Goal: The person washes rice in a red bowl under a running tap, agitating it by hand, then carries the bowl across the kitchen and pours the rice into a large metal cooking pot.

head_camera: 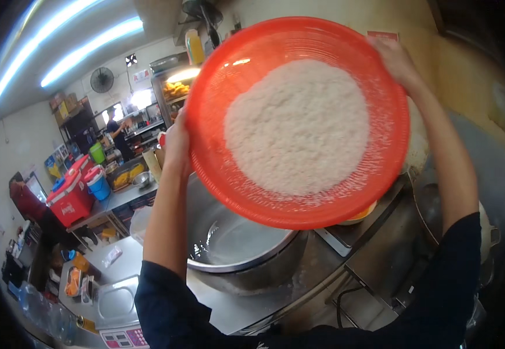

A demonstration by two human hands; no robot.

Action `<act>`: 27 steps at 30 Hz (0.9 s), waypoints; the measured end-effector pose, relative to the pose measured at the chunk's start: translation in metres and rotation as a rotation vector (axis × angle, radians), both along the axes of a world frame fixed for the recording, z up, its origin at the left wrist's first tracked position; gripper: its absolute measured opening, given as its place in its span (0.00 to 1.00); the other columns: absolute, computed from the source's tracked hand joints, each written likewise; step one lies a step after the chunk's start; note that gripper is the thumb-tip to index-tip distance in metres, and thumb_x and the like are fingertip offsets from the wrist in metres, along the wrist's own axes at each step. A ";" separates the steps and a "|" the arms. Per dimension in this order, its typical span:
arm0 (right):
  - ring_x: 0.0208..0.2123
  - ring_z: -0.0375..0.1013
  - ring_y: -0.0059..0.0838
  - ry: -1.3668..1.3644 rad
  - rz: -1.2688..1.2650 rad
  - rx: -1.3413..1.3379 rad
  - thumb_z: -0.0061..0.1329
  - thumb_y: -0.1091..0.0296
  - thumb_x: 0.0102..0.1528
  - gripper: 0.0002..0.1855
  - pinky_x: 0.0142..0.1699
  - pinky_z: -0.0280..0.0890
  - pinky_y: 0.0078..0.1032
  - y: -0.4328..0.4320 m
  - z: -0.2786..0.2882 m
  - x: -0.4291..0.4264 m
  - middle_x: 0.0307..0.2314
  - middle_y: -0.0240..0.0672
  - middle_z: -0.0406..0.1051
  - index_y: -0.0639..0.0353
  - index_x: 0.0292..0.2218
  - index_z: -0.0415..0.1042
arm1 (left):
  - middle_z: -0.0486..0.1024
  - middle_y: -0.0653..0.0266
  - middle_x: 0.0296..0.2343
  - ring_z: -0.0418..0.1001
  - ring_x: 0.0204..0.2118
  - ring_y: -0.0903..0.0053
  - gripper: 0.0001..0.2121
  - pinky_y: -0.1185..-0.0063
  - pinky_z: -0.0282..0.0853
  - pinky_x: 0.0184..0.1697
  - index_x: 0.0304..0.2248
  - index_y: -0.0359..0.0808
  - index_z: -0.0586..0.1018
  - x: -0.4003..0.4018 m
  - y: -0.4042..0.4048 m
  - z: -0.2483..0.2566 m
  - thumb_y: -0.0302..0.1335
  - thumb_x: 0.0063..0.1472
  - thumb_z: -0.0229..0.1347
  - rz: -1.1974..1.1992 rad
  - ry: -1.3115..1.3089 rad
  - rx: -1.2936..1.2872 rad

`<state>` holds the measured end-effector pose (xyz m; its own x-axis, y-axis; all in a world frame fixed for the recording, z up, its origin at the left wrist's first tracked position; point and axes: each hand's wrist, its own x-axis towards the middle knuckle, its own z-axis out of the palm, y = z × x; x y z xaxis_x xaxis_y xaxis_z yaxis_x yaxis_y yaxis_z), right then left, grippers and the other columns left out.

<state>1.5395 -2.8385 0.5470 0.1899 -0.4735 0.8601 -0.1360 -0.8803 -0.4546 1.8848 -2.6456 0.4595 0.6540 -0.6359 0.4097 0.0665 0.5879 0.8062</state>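
A large round red plastic basin or strainer [217, 187] is held up in front of me, its inside facing my view. A wide mass of whitish grains, looking like rice [300, 126], lies in it, with loose grains scattered towards the lower right wall. My left hand [178, 141] grips the rim at the left, and my right hand [394, 61] grips it at the upper right; the fingers of both are partly hidden. Below the red vessel stands a big metal pot [252, 266], its upper part partly covered. Its visible inside is shiny and pale.
A digital scale [119, 305] stands at lower left beside a metal container of orange food [74, 281]. Red cooler boxes [69, 200] and a blue bucket [99, 185] stand farther back. Two people [119, 135] are in the background. A dark pan [431, 213] sits at right.
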 end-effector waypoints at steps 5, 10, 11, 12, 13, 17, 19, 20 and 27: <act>0.22 0.69 0.37 0.163 -0.185 -0.032 0.42 0.44 0.50 0.29 0.30 0.62 0.31 -0.028 -0.015 0.074 0.18 0.46 0.69 0.68 0.22 0.70 | 0.69 0.60 0.40 0.69 0.41 0.72 0.21 0.72 0.64 0.46 0.43 0.33 0.68 0.068 -0.023 -0.044 0.42 0.62 0.37 0.006 0.091 -0.004; 0.21 0.68 0.43 0.140 -0.178 -0.280 0.42 0.45 0.50 0.28 0.29 0.61 0.33 -0.034 -0.020 0.136 0.17 0.49 0.67 0.67 0.21 0.68 | 0.69 0.63 0.41 0.67 0.44 0.72 0.21 0.71 0.60 0.50 0.43 0.36 0.69 0.115 -0.032 -0.085 0.43 0.62 0.36 0.128 0.251 -0.079; 0.21 0.68 0.44 0.121 -0.153 -0.320 0.43 0.45 0.50 0.27 0.28 0.61 0.34 -0.032 -0.019 0.145 0.17 0.49 0.67 0.67 0.21 0.67 | 0.69 0.63 0.41 0.67 0.44 0.72 0.21 0.72 0.60 0.49 0.43 0.36 0.69 0.128 -0.033 -0.094 0.43 0.62 0.36 0.165 0.275 -0.096; 0.21 0.68 0.44 0.137 -0.139 -0.313 0.43 0.45 0.50 0.27 0.28 0.61 0.34 -0.032 -0.023 0.152 0.17 0.49 0.67 0.67 0.21 0.67 | 0.69 0.63 0.41 0.67 0.44 0.72 0.21 0.72 0.60 0.49 0.43 0.36 0.69 0.131 -0.034 -0.100 0.43 0.62 0.36 0.179 0.290 -0.087; 0.21 0.68 0.44 0.134 -0.106 -0.326 0.43 0.45 0.50 0.27 0.28 0.61 0.34 -0.031 -0.024 0.157 0.17 0.49 0.67 0.67 0.22 0.67 | 0.70 0.63 0.41 0.67 0.43 0.72 0.21 0.73 0.60 0.49 0.43 0.35 0.69 0.133 -0.038 -0.103 0.42 0.61 0.36 0.259 0.300 -0.085; 0.20 0.68 0.43 0.093 0.028 -0.441 0.45 0.48 0.50 0.25 0.26 0.62 0.32 -0.010 -0.029 0.182 0.16 0.47 0.67 0.67 0.23 0.67 | 0.70 0.64 0.40 0.68 0.41 0.72 0.19 0.74 0.62 0.47 0.42 0.34 0.70 0.156 -0.021 -0.114 0.40 0.60 0.38 0.297 0.306 -0.201; 0.18 0.66 0.36 0.081 0.031 -0.499 0.46 0.50 0.51 0.23 0.25 0.60 0.28 -0.005 -0.033 0.189 0.15 0.44 0.65 0.66 0.24 0.67 | 0.71 0.64 0.40 0.69 0.41 0.71 0.18 0.74 0.62 0.46 0.41 0.34 0.70 0.148 -0.022 -0.111 0.38 0.60 0.38 0.357 0.344 -0.197; 0.16 0.63 0.30 0.074 0.023 -0.554 0.47 0.52 0.51 0.21 0.24 0.59 0.24 -0.003 -0.035 0.191 0.14 0.41 0.64 0.65 0.25 0.68 | 0.71 0.64 0.39 0.69 0.40 0.71 0.18 0.74 0.62 0.46 0.41 0.34 0.70 0.144 -0.023 -0.111 0.37 0.59 0.38 0.406 0.387 -0.190; 0.18 0.66 0.42 -0.024 0.099 -0.793 0.49 0.52 0.48 0.20 0.25 0.60 0.36 0.021 -0.053 0.211 0.13 0.44 0.64 0.63 0.22 0.65 | 0.71 0.64 0.37 0.69 0.39 0.71 0.17 0.74 0.63 0.44 0.37 0.36 0.71 0.162 -0.008 -0.123 0.38 0.57 0.38 0.456 0.479 -0.291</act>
